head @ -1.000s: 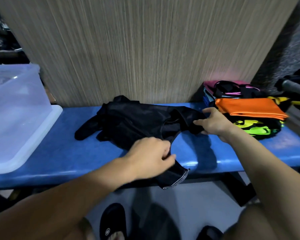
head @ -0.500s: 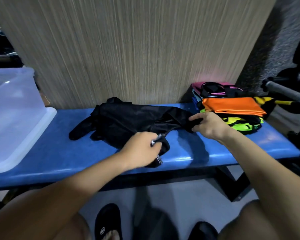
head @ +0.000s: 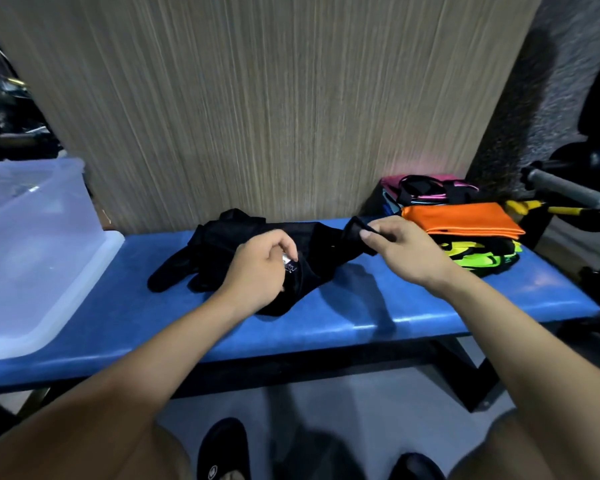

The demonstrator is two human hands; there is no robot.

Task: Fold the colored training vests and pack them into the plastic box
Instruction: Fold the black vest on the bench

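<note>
Here, your left hand [head: 257,268] pinches the black vest [head: 229,244] at its white label [head: 289,266] (print unreadable); your right hand [head: 400,251] pinches its right end.

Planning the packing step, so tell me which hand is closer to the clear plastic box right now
Left. The left hand grips the black vest mid-bench, right of the plastic box; the right hand pinches the vest's far end, farther right.

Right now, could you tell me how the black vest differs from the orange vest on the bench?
The black vest lies crumpled and unfolded mid-bench; the orange vest is folded flat on the stack at the right. The left hand and right hand both grip the black vest; nothing touches the orange vest. Neither is in the plastic box.
</note>
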